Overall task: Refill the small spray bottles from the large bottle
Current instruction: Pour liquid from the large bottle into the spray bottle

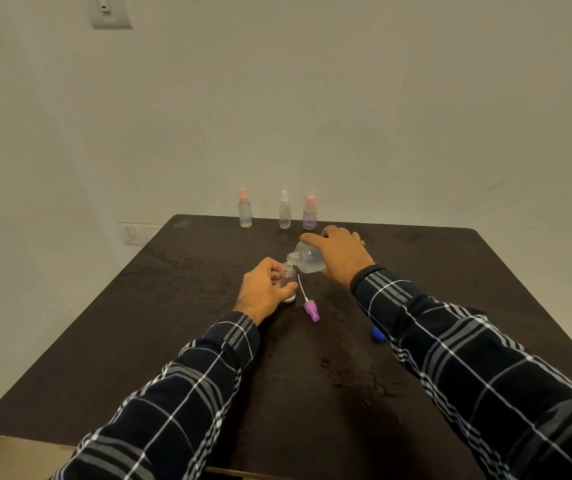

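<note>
A: On the dark table (173, 341), what do the hands hold?
B: The left hand (263, 289) grips a small bottle (288, 274), upright. The right hand (341, 256) grips the large bottle (307, 259), tipped, with its mouth at the small one's neck.
A: Nearby?
B: A purple spray top (311, 311) lies just beside it. Three spray bottles (284, 211) stand at the far edge.

Dim, warm yellowish indoor light, flat and diffuse, source not in view. Wall (346, 98) muddy, paler toward 9 o'clock. Dark matte desk (173, 341) swallows detail, with a small pale sheen at its 11 o'clock corner. Shadows under left hand (265, 292) and right hand (341, 258) barely readable. Weak glint on large bottle (308, 259). Overall soft and grainy; spray bottles (284, 211) at 12 o'clock slightly blurry. Sleeves (502, 393) stretched wide at 5 and 7 o'clock, desk edges bowed.
</note>
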A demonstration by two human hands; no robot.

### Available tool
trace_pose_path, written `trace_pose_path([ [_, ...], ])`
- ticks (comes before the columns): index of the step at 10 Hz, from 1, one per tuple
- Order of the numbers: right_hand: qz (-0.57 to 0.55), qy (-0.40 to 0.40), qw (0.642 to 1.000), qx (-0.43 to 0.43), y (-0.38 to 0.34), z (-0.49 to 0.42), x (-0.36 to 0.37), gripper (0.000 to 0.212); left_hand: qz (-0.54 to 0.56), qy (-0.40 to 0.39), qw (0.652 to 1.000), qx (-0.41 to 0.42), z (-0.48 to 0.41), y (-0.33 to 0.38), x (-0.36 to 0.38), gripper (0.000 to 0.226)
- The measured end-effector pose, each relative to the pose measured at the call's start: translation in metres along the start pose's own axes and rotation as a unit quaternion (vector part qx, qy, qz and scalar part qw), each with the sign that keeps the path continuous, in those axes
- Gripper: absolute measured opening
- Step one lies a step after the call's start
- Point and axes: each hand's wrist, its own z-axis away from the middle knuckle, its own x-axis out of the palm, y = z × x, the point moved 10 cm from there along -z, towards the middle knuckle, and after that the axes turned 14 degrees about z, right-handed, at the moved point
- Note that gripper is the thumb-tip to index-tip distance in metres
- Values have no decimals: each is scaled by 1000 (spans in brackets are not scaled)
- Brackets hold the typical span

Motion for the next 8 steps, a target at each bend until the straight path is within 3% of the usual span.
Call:
trace_pose_path([
  [8, 3, 4, 1000, -5, -1, 0, -2, 73, -9, 3, 1000, -6, 1, 1, -1, 32],
])
